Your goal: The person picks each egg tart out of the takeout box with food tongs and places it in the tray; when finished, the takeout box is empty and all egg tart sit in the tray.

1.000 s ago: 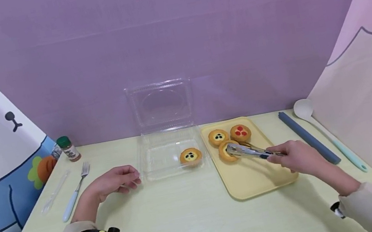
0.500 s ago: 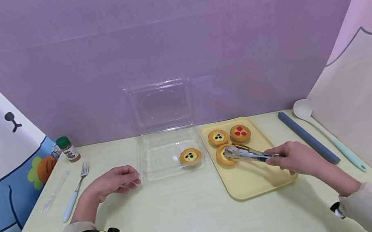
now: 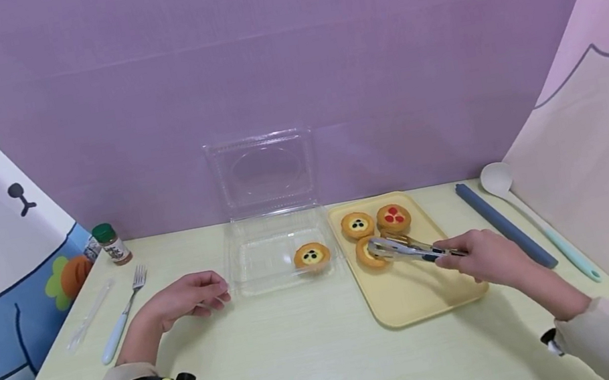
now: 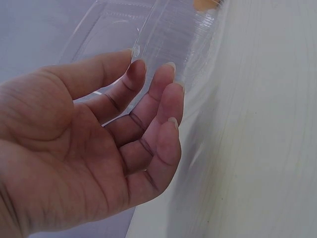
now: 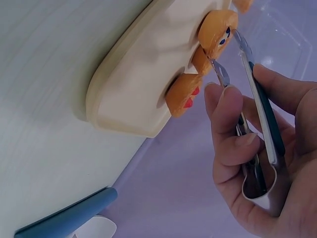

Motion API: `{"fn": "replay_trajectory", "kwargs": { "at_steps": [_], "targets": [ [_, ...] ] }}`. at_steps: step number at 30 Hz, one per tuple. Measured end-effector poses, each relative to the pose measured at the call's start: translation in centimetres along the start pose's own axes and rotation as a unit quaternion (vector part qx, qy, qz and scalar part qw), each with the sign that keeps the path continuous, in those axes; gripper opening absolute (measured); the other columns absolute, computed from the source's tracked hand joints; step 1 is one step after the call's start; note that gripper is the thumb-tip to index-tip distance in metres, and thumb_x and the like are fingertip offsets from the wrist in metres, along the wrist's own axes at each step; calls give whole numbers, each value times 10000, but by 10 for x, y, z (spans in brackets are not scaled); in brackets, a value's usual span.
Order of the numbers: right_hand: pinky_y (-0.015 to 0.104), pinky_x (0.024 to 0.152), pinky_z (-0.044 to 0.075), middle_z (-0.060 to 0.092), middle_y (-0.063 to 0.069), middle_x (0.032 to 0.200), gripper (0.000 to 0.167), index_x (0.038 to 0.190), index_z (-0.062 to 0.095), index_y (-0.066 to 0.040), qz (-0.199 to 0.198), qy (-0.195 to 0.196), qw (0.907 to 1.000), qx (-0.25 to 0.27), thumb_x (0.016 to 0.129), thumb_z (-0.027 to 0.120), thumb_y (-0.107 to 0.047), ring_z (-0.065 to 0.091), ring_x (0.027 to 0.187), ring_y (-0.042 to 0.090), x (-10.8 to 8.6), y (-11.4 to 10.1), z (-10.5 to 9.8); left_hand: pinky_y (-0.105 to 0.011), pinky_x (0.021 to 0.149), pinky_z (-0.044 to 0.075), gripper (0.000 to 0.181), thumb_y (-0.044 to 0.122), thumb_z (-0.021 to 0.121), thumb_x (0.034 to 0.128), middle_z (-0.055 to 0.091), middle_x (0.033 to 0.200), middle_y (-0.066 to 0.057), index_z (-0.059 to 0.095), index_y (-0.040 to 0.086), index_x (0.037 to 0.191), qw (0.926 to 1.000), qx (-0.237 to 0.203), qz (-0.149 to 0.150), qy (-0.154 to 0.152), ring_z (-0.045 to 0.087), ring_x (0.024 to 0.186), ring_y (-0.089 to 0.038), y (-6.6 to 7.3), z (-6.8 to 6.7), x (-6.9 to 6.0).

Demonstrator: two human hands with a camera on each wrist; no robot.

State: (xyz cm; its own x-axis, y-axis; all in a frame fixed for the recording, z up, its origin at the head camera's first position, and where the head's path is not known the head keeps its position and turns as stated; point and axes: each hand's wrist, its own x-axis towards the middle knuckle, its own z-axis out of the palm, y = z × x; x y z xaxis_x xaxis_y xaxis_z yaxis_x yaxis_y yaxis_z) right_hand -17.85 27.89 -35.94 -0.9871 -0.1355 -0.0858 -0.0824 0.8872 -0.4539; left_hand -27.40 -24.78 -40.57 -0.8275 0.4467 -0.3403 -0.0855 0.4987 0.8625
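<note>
My right hand [image 3: 484,257] grips metal tongs [image 5: 265,114], whose tips are at the nearest blueberry-topped tart [image 3: 369,253] on the yellow tray [image 3: 410,300]. In the right wrist view one tong tip touches this tart [image 5: 218,32]; the tongs' arms stand slightly apart. Behind it on the tray sit another blueberry-topped tart [image 3: 357,225] and a red-topped tart [image 3: 394,219]. One more blueberry-topped tart [image 3: 312,256] lies in the raised-lid clear plastic container [image 3: 261,258]. My left hand [image 4: 99,134] pinches the container's left rim between thumb and index finger, the other fingers loosely curled.
On the left lie a fork [image 3: 122,320], a clear plastic utensil [image 3: 91,314] and a green-capped seasoning jar [image 3: 112,244]. A blue-grey stick [image 3: 503,224] and a long-handled spoon [image 3: 536,220] lie right of the tray. A purple backdrop [image 3: 283,71] rises behind the table.
The tong tips and the nearest tart shifted slightly left, then a little back right. The tong arms' spacing changed a bit. My left hand and the container stayed still.
</note>
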Motion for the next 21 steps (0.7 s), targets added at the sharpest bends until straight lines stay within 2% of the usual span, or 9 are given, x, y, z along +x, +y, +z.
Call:
{"fn": "replay_trajectory", "kwargs": {
  "at_steps": [21],
  "targets": [
    [320,496,411,536,-45,614,521,1340,641,-85,-139,-56,9999,-27,943,666,-421,568,510,154,2,-2,-2,-368,843,521,318,260,549,1033,674,1103,-95,574,-16,1189,10000,-42,31,-28,647,984,-218,0,0,0]
  ]
}}
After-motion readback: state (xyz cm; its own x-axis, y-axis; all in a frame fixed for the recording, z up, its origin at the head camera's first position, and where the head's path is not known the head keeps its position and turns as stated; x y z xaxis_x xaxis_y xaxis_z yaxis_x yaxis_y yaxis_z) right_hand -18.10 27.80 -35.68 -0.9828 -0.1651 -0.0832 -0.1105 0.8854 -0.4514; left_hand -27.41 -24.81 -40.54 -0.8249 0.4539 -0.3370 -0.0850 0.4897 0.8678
